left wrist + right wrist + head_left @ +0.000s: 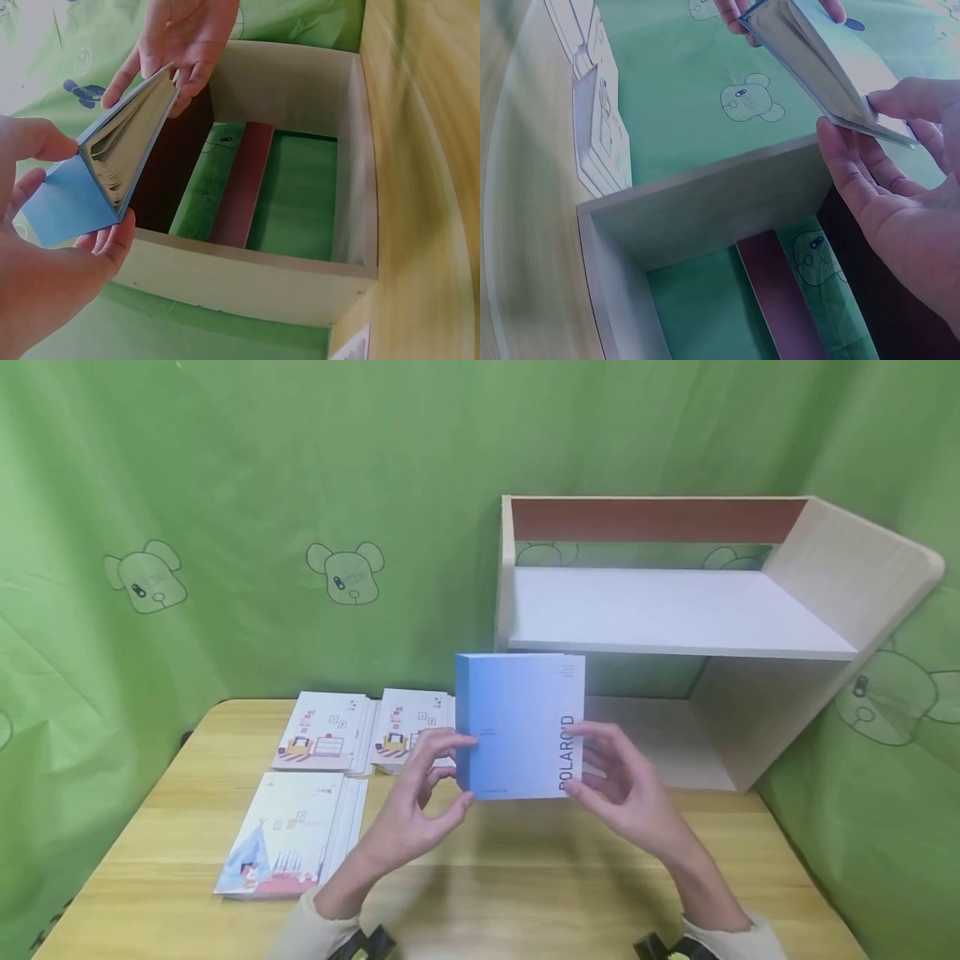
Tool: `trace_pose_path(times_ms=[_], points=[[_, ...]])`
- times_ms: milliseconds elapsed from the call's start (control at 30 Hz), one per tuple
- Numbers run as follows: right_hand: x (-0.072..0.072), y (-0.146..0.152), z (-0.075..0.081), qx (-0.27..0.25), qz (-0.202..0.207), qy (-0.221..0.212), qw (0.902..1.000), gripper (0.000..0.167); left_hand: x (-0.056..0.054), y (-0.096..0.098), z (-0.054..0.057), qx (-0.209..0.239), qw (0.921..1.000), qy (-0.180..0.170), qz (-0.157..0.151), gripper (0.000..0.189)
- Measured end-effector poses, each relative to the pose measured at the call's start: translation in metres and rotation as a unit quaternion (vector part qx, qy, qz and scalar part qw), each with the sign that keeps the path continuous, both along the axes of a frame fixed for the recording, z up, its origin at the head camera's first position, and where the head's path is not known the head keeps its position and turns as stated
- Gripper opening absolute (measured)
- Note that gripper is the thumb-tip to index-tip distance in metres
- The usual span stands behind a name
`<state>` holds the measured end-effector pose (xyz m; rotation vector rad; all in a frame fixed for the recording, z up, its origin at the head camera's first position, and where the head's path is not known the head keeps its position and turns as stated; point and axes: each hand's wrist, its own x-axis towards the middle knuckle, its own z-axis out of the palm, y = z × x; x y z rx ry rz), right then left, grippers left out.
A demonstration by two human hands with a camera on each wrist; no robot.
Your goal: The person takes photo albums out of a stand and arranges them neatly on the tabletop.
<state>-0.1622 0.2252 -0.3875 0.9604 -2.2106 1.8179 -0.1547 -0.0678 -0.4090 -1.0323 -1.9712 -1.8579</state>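
Both hands hold up a blue photo album [517, 727] with "POLAROID" printed along its right edge, its cover facing the head camera. My left hand [412, 802] pinches the spine side between thumb and fingers. At the opposite edge, my right hand [630, 785] grips with the thumb in front and fingers behind. In the left wrist view the album [71, 199] shows its blue spine and the ends of its pale pages. The right wrist view has the right thumb on one cover of the album [817, 67] and the fingers under the other.
A two-level wooden shelf [682, 610] stands at the back right of the wooden table [525, 893]. Stacked illustrated books lie at the left: a tent-cover stack [285, 835] in front, two matching stacks [322, 731] behind. Green curtain [255, 527] hangs around the table.
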Motion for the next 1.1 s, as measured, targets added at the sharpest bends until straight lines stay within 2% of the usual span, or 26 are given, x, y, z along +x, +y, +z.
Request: trace_pose_path(times_ms=[200,600,700,933,1100], points=[[-0.002,-0.013,-0.002,-0.013,0.013,-0.018,0.9997,0.067,0.001,-0.012,-0.005,-0.005,1.0000,-0.005,0.004,0.066],[-0.010,-0.039,-0.015,-0.025,0.030,-0.053,0.9978,0.065,0.002,-0.036,-0.013,-0.015,0.9983,-0.053,0.018,0.068],[-0.011,-0.043,-0.019,-0.026,0.025,-0.061,0.9975,0.065,0.003,-0.042,-0.013,-0.018,0.9973,-0.068,0.019,0.067],[-0.013,-0.052,-0.026,-0.022,0.009,-0.085,0.9961,0.065,0.000,-0.053,-0.016,-0.028,0.9967,-0.072,0.024,0.062],[-0.014,-0.057,-0.031,-0.026,0.010,-0.095,0.9951,0.065,0.000,-0.060,-0.018,-0.032,0.9952,-0.088,0.029,0.062]])
